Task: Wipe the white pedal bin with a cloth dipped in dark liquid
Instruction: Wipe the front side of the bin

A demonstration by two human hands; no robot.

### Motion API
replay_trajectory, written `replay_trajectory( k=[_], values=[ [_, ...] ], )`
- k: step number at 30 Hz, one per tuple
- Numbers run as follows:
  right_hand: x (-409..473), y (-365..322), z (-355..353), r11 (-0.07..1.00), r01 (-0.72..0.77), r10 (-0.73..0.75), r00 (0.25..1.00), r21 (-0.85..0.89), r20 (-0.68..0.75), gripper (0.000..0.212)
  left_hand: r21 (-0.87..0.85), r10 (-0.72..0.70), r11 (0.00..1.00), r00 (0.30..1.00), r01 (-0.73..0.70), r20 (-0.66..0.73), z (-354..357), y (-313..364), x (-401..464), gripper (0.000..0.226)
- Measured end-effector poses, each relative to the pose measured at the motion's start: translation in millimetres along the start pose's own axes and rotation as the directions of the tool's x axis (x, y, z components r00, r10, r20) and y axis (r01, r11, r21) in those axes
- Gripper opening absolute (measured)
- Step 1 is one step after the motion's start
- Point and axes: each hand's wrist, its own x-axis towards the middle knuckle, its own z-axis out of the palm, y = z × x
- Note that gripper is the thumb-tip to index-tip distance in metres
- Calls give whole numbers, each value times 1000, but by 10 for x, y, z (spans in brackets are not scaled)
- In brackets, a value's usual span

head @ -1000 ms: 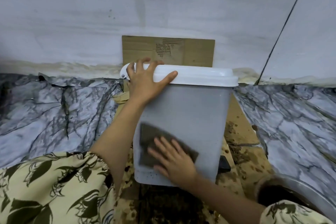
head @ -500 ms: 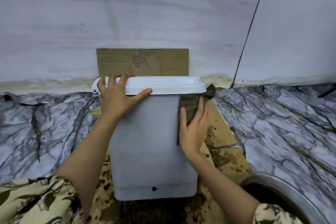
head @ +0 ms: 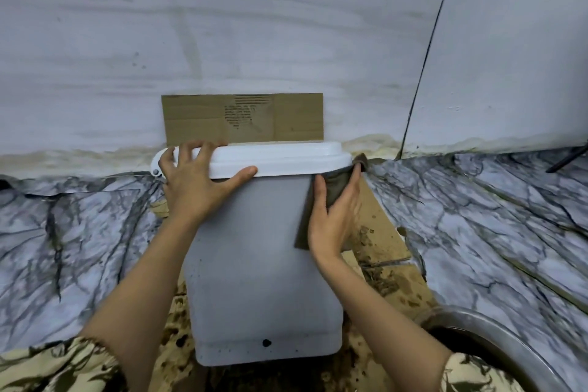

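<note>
A: What sits nearest?
B: A metal basin (head: 496,344) of dark liquid at lower right, beside stained cardboard (head: 381,267) on the floor.
A: And the white pedal bin (head: 254,264)?
B: Upright on that cardboard. The right hand (head: 334,216) presses the dark cloth (head: 334,184) flat against the bin's upper right edge, fingers straight over the cloth.
A: The left hand (head: 191,181)?
B: Grips the lid (head: 286,159), fingers curled over its left end, thumb along the front rim.

Dim, even light; edges warped
</note>
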Motion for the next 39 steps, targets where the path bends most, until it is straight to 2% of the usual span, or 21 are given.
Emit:
replay_trajectory(
  k=[3, 5, 10, 12, 13, 16, 17, 20, 24, 26, 28, 29, 31, 34, 36, 37, 38, 39],
  values=[
    [-7, 27, 24, 962, -84, 115, 987, 258, -108, 51, 3, -1, 1000, 1000, 1, 2, -5, 10, -18, 85],
    [22, 89, 8, 948, -71, 106, 990, 310, -98, 45, -2, 7, 1000, 1000, -7, -10, -6, 16, -29, 85],
    [-60, 123, -46, 971, 215, -215, 977, 103, -16, 37, -1, 14, 1000, 1000, -14, -15, -7, 37, -40, 85],
    [-102, 176, -51, 958, 285, -286, 958, 37, 25, 38, -4, 15, 1000, 1000, -15, -14, -5, 40, -46, 83],
    [-70, 186, -45, 966, 253, -254, 967, 51, 17, 39, -5, 14, 1000, 1000, -14, -9, -6, 46, -47, 82],
    [95, 132, -19, 989, 7, 1, 999, 150, -53, 43, -7, 3, 1000, 1000, -3, 0, -14, 60, -45, 84],
    [124, 122, -17, 990, -12, 21, 998, 140, -62, 43, -7, 2, 1000, 1000, -2, 0, -15, 59, -44, 84],
    [52, 178, -3, 993, 116, -115, 993, -22, 21, 50, -20, 4, 1000, 1000, -4, -2, -9, 44, -44, 85],
    [-242, 478, -79, 925, 269, -228, 958, -268, 175, 67, -10, -3, 1000, 1000, 3, 4, 2, 51, -27, 85],
    [-515, 740, -193, 838, 412, -326, 904, -358, 277, 64, -12, 2, 1000, 1000, -2, 2, 5, 46, -20, 85],
    [-769, 992, -300, 664, 595, -449, 802, -453, 395, 59, -13, 9, 1000, 1000, -9, -9, 10, 30, -18, 85],
    [-819, 1056, -333, 605, 635, -470, 772, -481, 428, 59, -12, 12, 1000, 1000, -12, -16, 17, 20, -23, 85],
    [-724, 996, -313, 622, 594, -447, 805, -510, 391, 65, -10, 18, 1000, 999, -19, -32, 30, -2, -32, 84],
    [-390, 592, -132, 793, 377, -309, 926, -479, 219, 73, -2, 22, 1000, 999, -22, -39, 44, -13, -10, 81],
    [-251, 360, 8, 825, 285, -240, 959, -488, 153, 72, -1, 25, 1000, 999, -25, -29, 63, -13, 20, 77],
    [-268, 326, 59, 788, 319, -262, 948, -527, 183, 70, -1, 26, 1000, 999, -26, -25, 74, -13, 39, 75],
    [-356, 368, 95, 715, 425, -332, 905, -555, 266, 67, 1, 25, 1000, 999, -25, -23, 83, -16, 57, 74],
    [-517, 488, 107, 613, 581, -428, 814, -536, 393, 64, 4, 24, 1000, 999, -24, -22, 90, -18, 73, 75]
  ],
)
